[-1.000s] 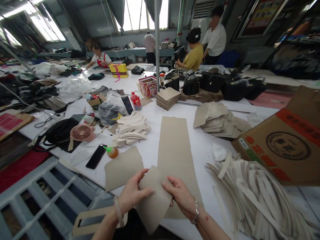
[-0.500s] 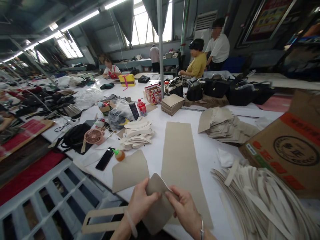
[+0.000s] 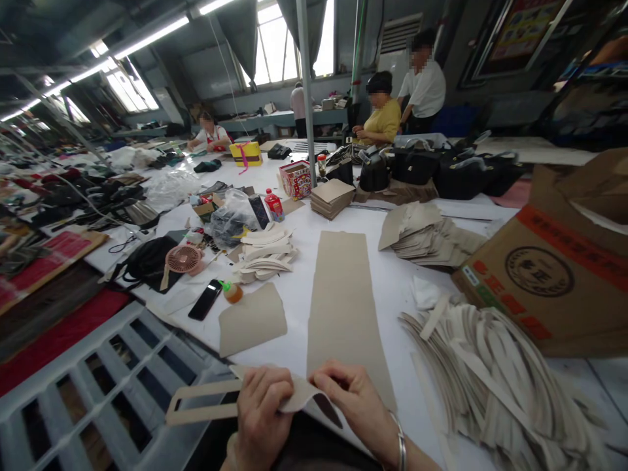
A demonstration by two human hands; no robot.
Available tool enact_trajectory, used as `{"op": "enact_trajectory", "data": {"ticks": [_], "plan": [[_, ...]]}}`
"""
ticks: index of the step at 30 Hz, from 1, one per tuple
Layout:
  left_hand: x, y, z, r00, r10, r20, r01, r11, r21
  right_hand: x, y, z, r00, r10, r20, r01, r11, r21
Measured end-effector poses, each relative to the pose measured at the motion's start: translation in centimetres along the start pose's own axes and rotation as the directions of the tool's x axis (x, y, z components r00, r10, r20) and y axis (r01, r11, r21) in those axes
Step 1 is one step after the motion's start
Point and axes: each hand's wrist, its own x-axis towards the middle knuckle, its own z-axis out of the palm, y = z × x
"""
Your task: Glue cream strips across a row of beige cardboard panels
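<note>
Holding curled beige sheet (image 3: 300,394) at near edge of white table (image 3: 297,311) — clasped in left hand (image 3: 265,407), apparently pinched along rim by right hand (image 3: 357,407). Bent, not yet laid down; looks mid-handling, unfinished. See long panel (image 3: 342,307) and smaller piece (image 3: 253,320) beyond, lying flat, unheld.

Daylight: I log a window (image 3: 272,52), blown out to white, far ahead of the left grip (image 3: 265,405) and right grip (image 3: 356,405). Tube light (image 3: 153,38): bright, far ahead and left of both. Ceiling (image 3: 59,33) around it: dim. Desk (image 3: 392,307) before the grip: pale, evenly lit, soft shadows. Wide-angle distortion: carton (image 3: 549,275) stretched, right of the right grip. Clutter (image 3: 19,190) far left of the left grip: soft, smeared. Heads (image 3: 422,52) beyond: pixelated.
</note>
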Motion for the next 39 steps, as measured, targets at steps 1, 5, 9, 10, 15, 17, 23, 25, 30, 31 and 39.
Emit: {"op": "enact_trajectory", "data": {"ticks": [1, 5, 9, 10, 15, 17, 23, 25, 30, 31, 39], "plan": [[0.0, 0.3, -0.4, 0.999, 0.048, -0.019, -0.048, 0.999, 0.007, -0.2, 0.0, -0.1, 1.000, 0.022, 0.022, -0.023, 0.999, 0.028], [0.0, 1.2, -1.5, 0.984, 0.176, -0.005, -0.176, 0.984, 0.040, -0.8, -0.1, -0.5, 0.995, 0.016, 0.103, -0.022, 0.998, 0.066], [-0.6, 1.1, -1.7, 0.964, 0.264, 0.008, -0.264, 0.964, 0.037, -1.0, -0.5, -1.0, 0.982, 0.100, 0.162, -0.122, 0.983, 0.134], [-0.8, 1.0, -1.7, 0.963, 0.270, -0.004, -0.270, 0.962, 0.037, -1.0, -0.6, -1.0, 0.975, 0.142, 0.170, -0.171, 0.970, 0.173], [-1.1, 0.2, -1.5, 0.956, 0.294, 0.005, -0.295, 0.956, 0.009, -0.6, -0.6, -0.3, 0.956, 0.253, 0.145, -0.287, 0.908, 0.306], [-0.8, 0.0, -1.6, 0.949, 0.314, 0.018, -0.315, 0.949, 0.002, -0.4, -0.6, 0.1, 0.957, 0.271, 0.102, -0.290, 0.908, 0.301], [0.2, -1.1, -2.0, 0.941, 0.336, 0.021, -0.336, 0.942, -0.021, 0.1, -1.0, 0.1, 0.953, 0.277, 0.118, -0.301, 0.899, 0.319], [0.4, -1.5, -2.0, 0.934, 0.356, 0.038, -0.354, 0.934, -0.043, 0.1, -1.4, -0.2, 0.942, 0.295, 0.162, -0.331, 0.896, 0.296], [0.9, -1.9, -1.7, 0.939, 0.337, 0.064, -0.332, 0.940, -0.081, 0.1, -2.4, -0.8, 0.975, 0.172, 0.138, -0.189, 0.974, 0.122], [1.0, -1.9, -1.7, 0.942, 0.327, 0.070, -0.322, 0.943, -0.083, 0.1, -2.5, -0.8, 0.981, 0.135, 0.139, -0.151, 0.983, 0.105], [2.1, -2.0, -0.8, 0.937, 0.320, 0.136, -0.295, 0.939, -0.176, 0.5, -2.9, -1.8, 0.981, 0.134, 0.143, -0.121, 0.988, -0.096]]}}
